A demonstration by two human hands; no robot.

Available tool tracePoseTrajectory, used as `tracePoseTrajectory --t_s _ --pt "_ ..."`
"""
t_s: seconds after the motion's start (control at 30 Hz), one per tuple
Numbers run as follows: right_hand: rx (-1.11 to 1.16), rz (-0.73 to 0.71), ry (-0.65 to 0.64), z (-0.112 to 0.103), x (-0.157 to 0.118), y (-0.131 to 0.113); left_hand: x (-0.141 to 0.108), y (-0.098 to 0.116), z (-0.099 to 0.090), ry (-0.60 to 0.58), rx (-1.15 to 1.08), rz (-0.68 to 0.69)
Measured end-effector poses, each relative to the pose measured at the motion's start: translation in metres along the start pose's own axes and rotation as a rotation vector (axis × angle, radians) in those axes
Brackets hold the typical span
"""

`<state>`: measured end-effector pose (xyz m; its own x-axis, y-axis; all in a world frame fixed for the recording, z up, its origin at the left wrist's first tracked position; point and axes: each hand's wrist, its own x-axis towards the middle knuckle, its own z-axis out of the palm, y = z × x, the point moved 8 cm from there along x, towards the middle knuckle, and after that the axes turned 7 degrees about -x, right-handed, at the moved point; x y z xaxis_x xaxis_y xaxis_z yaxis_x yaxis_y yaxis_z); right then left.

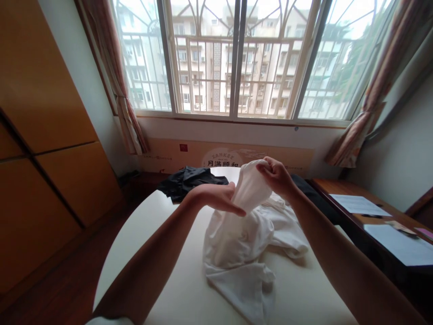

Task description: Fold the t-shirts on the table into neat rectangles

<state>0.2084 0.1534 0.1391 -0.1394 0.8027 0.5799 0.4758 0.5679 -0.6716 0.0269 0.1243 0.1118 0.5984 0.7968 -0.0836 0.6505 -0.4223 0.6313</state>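
A crumpled white shirt [238, 239] lies on the round white table [135, 253], with one part lifted off it. My right hand [275, 176] is closed on the upper edge of the raised cloth, fingers curled in. My left hand [218, 197] is against the left side of that raised cloth, thumb stretched away from the fingers. Some of its fingertips are hidden by the fabric. Loose folds of the shirt spread to the right and towards me.
Dark clothing [186, 180] lies at the table's far left edge. On the right, a wooden desk [324, 187] bears white papers [360, 204]. A printed cardboard panel [169, 153] stands below the barred window [233, 67]. Wooden cabinets [67, 189] are on the left.
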Motion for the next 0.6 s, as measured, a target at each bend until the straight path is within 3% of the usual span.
tracePoseTrajectory --t_s 0.07,0.13,0.27,0.43,0.5,0.6 --pt "-0.006 0.019 0.110 -0.021 0.002 0.000 0.007 -0.012 0.008 -0.036 0.101 -0.051" --pt "-0.002 0.043 0.131 -0.035 0.002 0.001 0.015 -0.023 0.013 -0.026 0.167 -0.084" --pt "0.136 0.130 0.058 -0.041 0.002 0.012 0.025 -0.039 0.011 0.050 0.212 -0.106" --pt "0.404 0.201 -0.085 -0.033 0.002 0.035 0.032 -0.050 0.026 -0.141 0.059 -0.085" --pt "0.415 0.231 -0.146 -0.030 0.001 0.050 0.036 -0.057 0.019 -0.068 0.006 -0.108" --pt "0.342 0.273 -0.204 -0.024 0.001 0.078 0.040 -0.075 -0.013 0.200 -0.046 -0.135"
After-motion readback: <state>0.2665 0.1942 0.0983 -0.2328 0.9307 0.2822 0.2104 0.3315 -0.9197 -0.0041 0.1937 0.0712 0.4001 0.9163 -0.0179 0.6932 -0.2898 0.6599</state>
